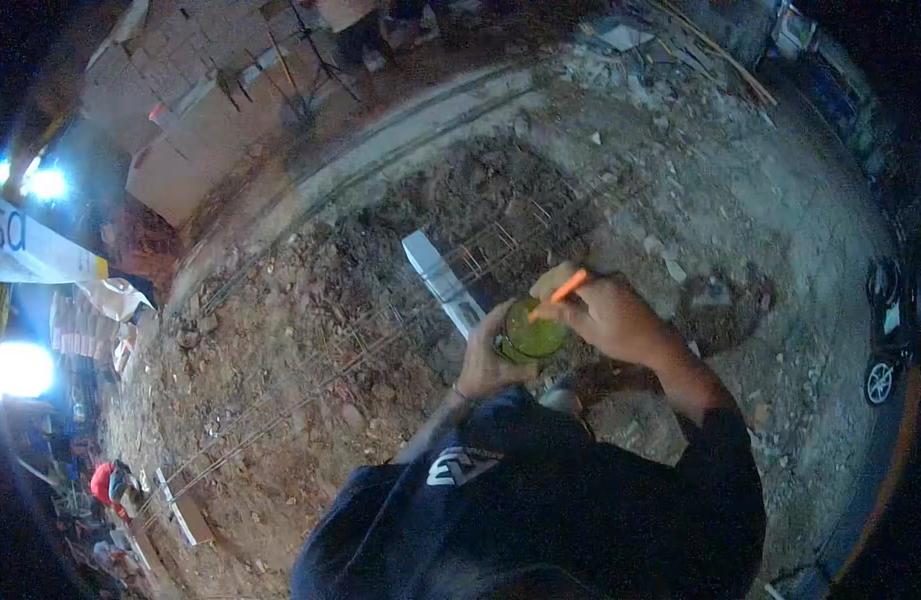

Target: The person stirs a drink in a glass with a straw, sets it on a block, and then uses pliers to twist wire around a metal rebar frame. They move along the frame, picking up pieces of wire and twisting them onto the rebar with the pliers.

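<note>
Left hand (484, 357) clamped round green container (542, 340), seen just right of white bar (435, 272), presumably to steady it; right hand (618, 318) grip pinched on tilted orange stick (568, 287), farther right, likely for control.

Head view: looking forward and steeply down, wide, edges curved
Close: shirt (610, 500), then left hand (487, 358) and right hand (612, 318) near centre
Far: lamp (18, 370), left edge; wheel (879, 382), right

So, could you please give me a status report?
Left hand holding green cup. Right hand gripping orange stick over cup. Pale bar just beyond left hand.
</note>
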`<action>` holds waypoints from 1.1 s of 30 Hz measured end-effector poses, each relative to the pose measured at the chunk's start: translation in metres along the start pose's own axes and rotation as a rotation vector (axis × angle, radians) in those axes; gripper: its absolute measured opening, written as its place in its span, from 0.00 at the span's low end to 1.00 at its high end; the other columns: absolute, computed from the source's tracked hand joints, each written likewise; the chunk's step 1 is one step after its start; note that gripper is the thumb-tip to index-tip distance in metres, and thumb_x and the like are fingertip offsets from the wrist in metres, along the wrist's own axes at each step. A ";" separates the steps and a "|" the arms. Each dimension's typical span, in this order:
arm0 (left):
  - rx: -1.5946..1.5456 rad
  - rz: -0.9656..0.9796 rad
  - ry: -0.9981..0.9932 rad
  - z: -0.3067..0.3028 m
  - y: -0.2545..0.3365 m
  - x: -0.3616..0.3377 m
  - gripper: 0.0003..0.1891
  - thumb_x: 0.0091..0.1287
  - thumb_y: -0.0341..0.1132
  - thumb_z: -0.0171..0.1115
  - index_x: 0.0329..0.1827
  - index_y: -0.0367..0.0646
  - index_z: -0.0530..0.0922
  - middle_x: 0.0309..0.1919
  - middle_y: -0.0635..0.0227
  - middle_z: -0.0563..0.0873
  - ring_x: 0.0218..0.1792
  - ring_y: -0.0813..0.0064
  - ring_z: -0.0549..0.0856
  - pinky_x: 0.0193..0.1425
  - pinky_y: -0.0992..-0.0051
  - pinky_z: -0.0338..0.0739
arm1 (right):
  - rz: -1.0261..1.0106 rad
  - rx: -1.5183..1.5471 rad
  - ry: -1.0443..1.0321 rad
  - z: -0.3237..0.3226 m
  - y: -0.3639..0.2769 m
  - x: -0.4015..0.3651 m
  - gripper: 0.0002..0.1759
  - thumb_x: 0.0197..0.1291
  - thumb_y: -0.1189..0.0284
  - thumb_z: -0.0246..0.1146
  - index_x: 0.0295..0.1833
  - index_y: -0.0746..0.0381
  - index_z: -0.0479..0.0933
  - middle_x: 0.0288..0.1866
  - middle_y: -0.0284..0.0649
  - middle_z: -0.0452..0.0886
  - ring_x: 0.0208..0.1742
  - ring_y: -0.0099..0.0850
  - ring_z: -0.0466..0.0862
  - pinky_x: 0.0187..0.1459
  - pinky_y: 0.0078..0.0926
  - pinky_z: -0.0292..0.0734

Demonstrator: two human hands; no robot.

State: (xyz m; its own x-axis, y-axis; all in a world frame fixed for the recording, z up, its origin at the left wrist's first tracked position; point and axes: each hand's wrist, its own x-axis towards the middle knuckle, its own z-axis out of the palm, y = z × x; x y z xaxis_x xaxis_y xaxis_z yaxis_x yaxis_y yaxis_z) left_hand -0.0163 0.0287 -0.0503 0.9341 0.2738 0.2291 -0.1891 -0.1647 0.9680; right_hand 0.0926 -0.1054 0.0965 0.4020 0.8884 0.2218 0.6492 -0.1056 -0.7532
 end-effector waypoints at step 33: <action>0.021 0.002 0.042 -0.021 0.010 -0.003 0.43 0.30 0.41 0.74 0.53 0.31 0.66 0.44 0.55 0.77 0.49 0.64 0.76 0.54 0.70 0.67 | -0.152 -0.071 0.218 0.009 -0.014 0.027 0.11 0.52 0.67 0.57 0.30 0.66 0.75 0.28 0.46 0.77 0.30 0.42 0.78 0.32 0.33 0.71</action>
State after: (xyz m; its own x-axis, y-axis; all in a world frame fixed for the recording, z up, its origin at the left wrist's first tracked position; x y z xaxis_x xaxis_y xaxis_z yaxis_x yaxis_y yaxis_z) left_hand -0.0270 0.0457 -0.0388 0.9202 0.3125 0.2357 -0.1845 -0.1847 0.9653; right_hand 0.0883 -0.0760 0.1078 0.4208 0.7800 0.4632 0.7534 -0.0161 -0.6574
